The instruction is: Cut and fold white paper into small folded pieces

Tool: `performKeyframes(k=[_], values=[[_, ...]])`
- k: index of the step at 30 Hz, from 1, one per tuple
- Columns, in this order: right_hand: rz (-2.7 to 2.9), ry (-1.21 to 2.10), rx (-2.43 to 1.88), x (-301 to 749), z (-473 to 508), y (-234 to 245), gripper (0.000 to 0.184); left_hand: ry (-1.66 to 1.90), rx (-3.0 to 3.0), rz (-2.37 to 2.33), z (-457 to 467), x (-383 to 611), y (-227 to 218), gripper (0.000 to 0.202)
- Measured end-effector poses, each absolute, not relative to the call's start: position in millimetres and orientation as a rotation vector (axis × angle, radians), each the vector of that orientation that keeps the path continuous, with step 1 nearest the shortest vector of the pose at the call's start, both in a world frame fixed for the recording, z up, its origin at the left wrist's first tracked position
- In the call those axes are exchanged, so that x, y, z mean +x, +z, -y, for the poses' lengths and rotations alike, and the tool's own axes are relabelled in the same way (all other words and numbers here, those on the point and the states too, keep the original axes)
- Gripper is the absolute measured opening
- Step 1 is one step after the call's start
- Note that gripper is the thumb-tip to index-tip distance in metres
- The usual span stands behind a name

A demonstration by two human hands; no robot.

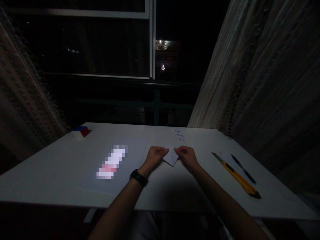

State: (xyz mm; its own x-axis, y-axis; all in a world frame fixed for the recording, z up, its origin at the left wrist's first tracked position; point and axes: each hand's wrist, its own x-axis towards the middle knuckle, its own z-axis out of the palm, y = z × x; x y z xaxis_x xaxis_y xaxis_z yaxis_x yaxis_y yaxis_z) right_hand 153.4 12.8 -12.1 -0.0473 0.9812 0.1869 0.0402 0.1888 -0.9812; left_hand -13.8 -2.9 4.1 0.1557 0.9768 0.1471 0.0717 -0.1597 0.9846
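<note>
A small white piece of paper, pointed at its lower end, is held up over the middle of the table. My left hand pinches its left edge between thumb and fingers; a dark watch is on that wrist. At the opposite edge, my right hand grips the same paper in a closed pinch. Just beyond the hands lie several small pale pieces with dark marks, too small to make out.
On the white table, a yellow utility knife and a black pen lie at right, near a paper strip. At left, a large sheet lies under a bright pixelated object. A coloured block sits far left. Curtains flank a dark window.
</note>
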Motion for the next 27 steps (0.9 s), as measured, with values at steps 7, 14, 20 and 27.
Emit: performKeyframes(k=[7, 14, 20, 27], values=[[1.506, 1.005, -0.979, 153.2, -10.0, -7.2, 0.024, 1.023, 1.682, -1.106, 4.7, -11.2, -3.4, 0.039], [1.524, 1.033, -1.012, 153.4, -11.5, -9.6, 0.028, 0.994, 1.703, -1.058, 8.9, -7.6, 0.8, 0.036], [1.618, 0.912, -1.069, 151.6, -9.9, -11.0, 0.029, 0.996, 1.724, -1.133, 7.6, -7.8, -2.0, 0.035], [1.564, 0.718, -1.172, 156.2, -15.4, -12.5, 0.031, 0.992, 1.596, -1.111, 8.3, -5.1, -1.9, 0.034]])
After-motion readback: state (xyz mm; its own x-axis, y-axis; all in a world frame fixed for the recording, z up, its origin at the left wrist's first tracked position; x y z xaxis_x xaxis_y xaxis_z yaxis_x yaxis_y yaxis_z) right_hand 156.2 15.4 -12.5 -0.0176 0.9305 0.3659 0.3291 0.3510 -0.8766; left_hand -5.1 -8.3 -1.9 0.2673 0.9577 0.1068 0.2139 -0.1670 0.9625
